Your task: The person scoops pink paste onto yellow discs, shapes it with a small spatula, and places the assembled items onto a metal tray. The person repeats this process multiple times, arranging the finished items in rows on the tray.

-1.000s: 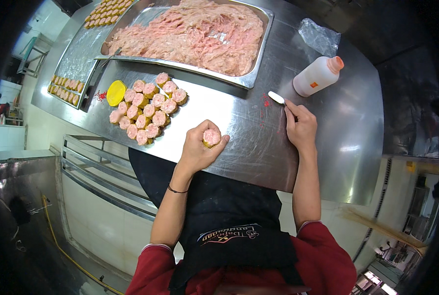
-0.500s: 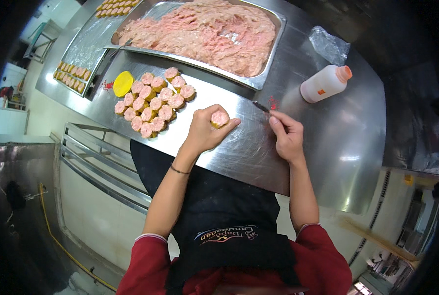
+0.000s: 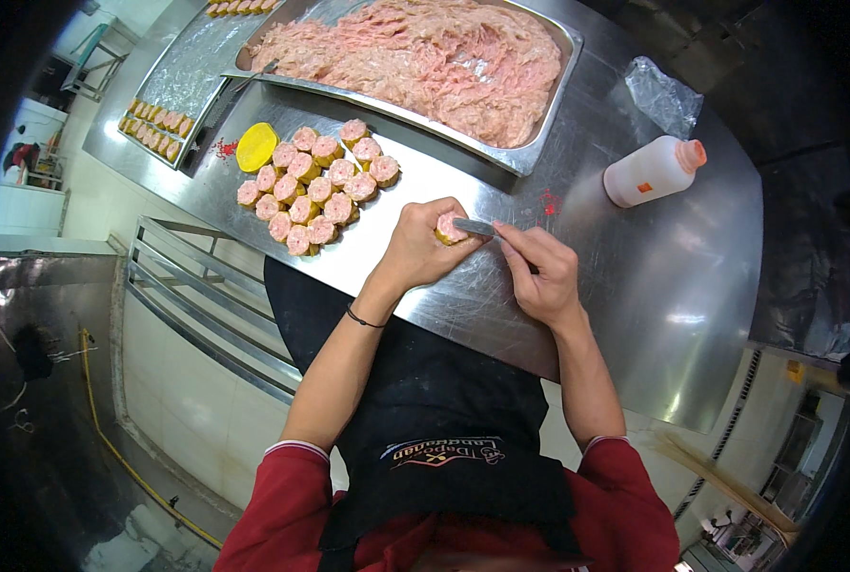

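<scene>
Dumpling (image 3: 448, 228) seemingly touches 1 blade (image 3: 473, 227).

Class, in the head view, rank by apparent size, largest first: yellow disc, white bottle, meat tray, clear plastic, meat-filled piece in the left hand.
1. Meat tray
2. White bottle and clear plastic: too alike to rank
3. Yellow disc
4. Meat-filled piece in the left hand, partly hidden

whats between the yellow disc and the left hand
In the head view, pink-topped pieces cluster beside the yellow disc, then steel table reaches to the left hand.
</scene>
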`<act>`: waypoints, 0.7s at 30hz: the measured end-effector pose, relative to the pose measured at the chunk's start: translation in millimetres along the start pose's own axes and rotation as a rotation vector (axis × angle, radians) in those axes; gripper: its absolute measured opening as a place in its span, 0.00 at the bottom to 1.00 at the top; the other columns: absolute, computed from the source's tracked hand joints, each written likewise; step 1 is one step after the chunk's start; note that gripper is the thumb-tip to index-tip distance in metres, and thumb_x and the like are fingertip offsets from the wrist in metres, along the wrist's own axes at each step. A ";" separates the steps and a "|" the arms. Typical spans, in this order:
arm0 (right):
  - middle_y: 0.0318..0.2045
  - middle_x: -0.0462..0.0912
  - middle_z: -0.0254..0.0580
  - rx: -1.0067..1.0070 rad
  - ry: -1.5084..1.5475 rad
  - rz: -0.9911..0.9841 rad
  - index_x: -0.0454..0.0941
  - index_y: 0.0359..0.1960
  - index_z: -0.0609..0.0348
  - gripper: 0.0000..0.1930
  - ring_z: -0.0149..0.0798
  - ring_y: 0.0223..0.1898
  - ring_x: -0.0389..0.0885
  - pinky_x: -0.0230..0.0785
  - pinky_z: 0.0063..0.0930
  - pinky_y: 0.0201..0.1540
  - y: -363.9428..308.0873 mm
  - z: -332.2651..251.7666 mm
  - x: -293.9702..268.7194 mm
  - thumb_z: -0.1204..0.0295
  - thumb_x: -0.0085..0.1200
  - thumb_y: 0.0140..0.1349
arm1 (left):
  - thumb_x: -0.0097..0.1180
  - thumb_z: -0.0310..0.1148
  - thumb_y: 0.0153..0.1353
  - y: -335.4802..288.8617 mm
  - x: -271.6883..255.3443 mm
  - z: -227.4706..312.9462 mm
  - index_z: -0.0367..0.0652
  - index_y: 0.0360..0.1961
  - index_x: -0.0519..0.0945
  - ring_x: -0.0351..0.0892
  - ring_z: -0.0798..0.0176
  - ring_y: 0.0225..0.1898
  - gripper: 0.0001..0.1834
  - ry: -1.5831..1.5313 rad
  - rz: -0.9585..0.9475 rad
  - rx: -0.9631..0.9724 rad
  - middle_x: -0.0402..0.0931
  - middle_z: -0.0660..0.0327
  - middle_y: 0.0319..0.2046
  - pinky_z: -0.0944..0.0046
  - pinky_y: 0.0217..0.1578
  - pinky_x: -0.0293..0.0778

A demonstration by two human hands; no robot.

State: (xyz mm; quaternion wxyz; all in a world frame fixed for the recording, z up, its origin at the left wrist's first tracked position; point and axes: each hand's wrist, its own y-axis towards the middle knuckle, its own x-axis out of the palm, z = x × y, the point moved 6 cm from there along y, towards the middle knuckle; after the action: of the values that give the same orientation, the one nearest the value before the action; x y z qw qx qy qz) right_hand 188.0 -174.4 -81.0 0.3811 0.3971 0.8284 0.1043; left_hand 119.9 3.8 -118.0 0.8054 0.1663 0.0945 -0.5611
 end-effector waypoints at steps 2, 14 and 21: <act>0.24 0.82 0.46 -0.010 -0.031 -0.008 0.90 0.52 0.61 0.15 0.38 0.21 0.78 0.70 0.33 0.26 0.2 1.0 0.0 0.81 0.63 0.63 | 0.78 0.35 0.55 -0.2 0.1 -0.2 0.37 0.29 0.82 0.80 0.62 0.21 0.15 -0.013 -0.007 -0.002 0.81 0.54 0.20 0.61 0.28 0.75; 0.26 0.84 0.42 -0.040 -0.038 0.130 0.91 0.50 0.56 0.16 0.40 0.25 0.81 0.74 0.34 0.31 -0.9 3.8 -5.3 0.80 0.65 0.61 | 0.78 0.36 0.56 -1.0 -1.7 4.8 0.37 0.29 0.82 0.79 0.62 0.21 0.16 0.116 0.011 0.025 0.80 0.54 0.19 0.61 0.28 0.75; 0.32 0.88 0.48 0.046 -0.132 0.112 0.90 0.50 0.61 0.13 0.45 0.29 0.86 0.78 0.37 0.35 4.8 3.2 -14.7 0.79 0.63 0.64 | 0.77 0.36 0.57 -7.9 -3.6 6.3 0.37 0.36 0.84 0.84 0.58 0.28 0.15 0.044 0.007 0.012 0.83 0.53 0.27 0.62 0.33 0.78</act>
State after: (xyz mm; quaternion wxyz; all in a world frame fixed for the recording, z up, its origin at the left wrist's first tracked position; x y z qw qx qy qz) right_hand 198.8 -182.4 -72.8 0.4193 0.4573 0.7802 0.0798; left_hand 111.0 2.1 -112.2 0.8040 0.1839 0.1082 -0.5551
